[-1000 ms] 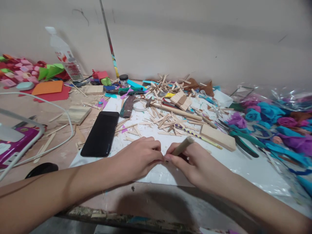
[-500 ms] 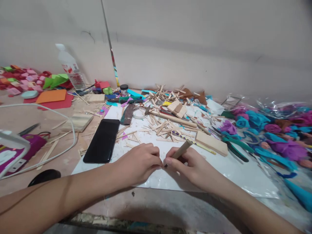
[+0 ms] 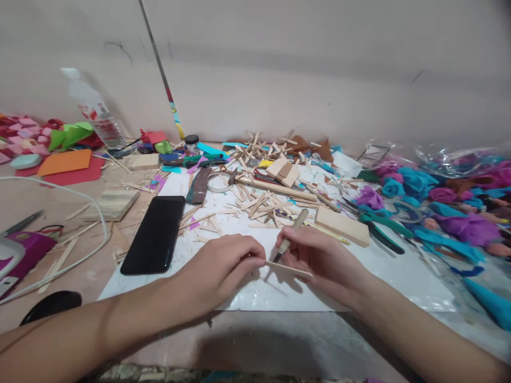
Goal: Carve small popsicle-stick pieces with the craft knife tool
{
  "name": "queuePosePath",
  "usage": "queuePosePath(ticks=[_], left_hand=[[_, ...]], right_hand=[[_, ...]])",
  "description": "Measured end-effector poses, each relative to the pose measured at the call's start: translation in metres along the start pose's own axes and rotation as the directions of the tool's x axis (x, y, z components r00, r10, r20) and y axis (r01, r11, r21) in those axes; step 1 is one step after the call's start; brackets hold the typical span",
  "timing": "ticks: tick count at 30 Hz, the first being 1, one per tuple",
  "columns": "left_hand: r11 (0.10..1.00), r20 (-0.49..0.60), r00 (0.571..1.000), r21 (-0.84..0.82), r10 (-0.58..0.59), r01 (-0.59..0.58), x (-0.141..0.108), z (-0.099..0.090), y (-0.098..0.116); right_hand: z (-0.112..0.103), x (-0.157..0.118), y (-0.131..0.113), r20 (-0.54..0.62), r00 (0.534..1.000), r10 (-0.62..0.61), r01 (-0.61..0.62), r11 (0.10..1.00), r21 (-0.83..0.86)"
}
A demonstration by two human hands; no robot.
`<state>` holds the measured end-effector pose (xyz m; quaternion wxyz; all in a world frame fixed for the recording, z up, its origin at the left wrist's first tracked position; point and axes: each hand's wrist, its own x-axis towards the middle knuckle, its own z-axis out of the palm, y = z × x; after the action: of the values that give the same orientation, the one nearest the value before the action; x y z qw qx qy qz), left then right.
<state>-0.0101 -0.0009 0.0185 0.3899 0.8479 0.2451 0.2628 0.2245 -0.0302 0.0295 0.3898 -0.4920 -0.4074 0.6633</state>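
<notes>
Wooden stick [image 3: 288,269], thin, flat and pale, spans the gap between the hands above a glossy white sheet [image 3: 255,298]. The left hand [image 3: 231,266] pinches one end between thumb and curled fingers; the right hand [image 3: 319,258] wraps its fingers around a rounded, dull-green knife handle [image 3: 294,232], its dark tip at the stick. Splintered sticks [image 3: 259,205] litter the sheet before a plain grey wall [image 3: 279,69]. A clear, labelled bottle [image 3: 96,111] leans behind; its fill is unclear. Clear crinkled plastic [image 3: 447,159] lies by crepe flowers [image 3: 411,183].
</notes>
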Motion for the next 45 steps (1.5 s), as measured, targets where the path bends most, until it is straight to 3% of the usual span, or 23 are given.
queuePosePath(ticks=[7, 16, 24, 27, 29, 31, 35, 41, 45], left_hand=[[0.947, 0.021, 0.992, -0.295, -0.128, 0.128, -0.001, -0.003, 0.014], [0.955, -0.048, 0.992, -0.280, -0.114, 0.096, -0.003, -0.002, 0.011], [0.985, -0.010, 0.986, -0.052, 0.166, -0.166, -0.008, -0.002, 0.004], [0.900, 0.140, 0.906, 0.130, 0.400, -0.417, -0.013, -0.001, 0.003], [0.821, 0.196, 0.854, 0.241, 0.481, -0.518, -0.015, 0.000, 0.002], [0.828, 0.152, 0.883, 0.308, 0.444, -0.469, -0.013, 0.001, -0.002], [0.901, 0.063, 0.966, 0.349, 0.251, -0.257, -0.008, 0.004, -0.015], [0.916, 0.072, 0.990, 0.376, 0.124, -0.142, -0.008, 0.004, -0.018], [0.925, 0.083, 0.995, 0.371, 0.060, -0.087, -0.007, 0.000, -0.016]], right_hand=[[0.005, -0.006, -0.005, 0.003, 1.000, -0.018, 0.018, 0.987, 0.161], [0.010, -0.002, 0.008, -0.032, 0.999, -0.040, 0.045, 0.983, 0.178], [0.005, -0.003, -0.007, -0.113, 0.992, -0.049, 0.065, 0.988, 0.140], [-0.015, 0.001, -0.021, -0.245, 0.958, -0.147, 0.187, 0.971, 0.147], [-0.028, 0.002, -0.030, -0.325, 0.922, -0.211, 0.262, 0.957, 0.123], [-0.036, 0.000, -0.036, -0.363, 0.896, -0.255, 0.301, 0.951, 0.075], [-0.032, -0.007, -0.035, -0.337, 0.883, -0.327, 0.333, 0.942, -0.042], [-0.020, -0.010, -0.015, -0.212, 0.910, -0.356, 0.318, 0.928, -0.192], [-0.017, -0.015, -0.016, -0.174, 0.910, -0.376, 0.306, 0.893, -0.332]])
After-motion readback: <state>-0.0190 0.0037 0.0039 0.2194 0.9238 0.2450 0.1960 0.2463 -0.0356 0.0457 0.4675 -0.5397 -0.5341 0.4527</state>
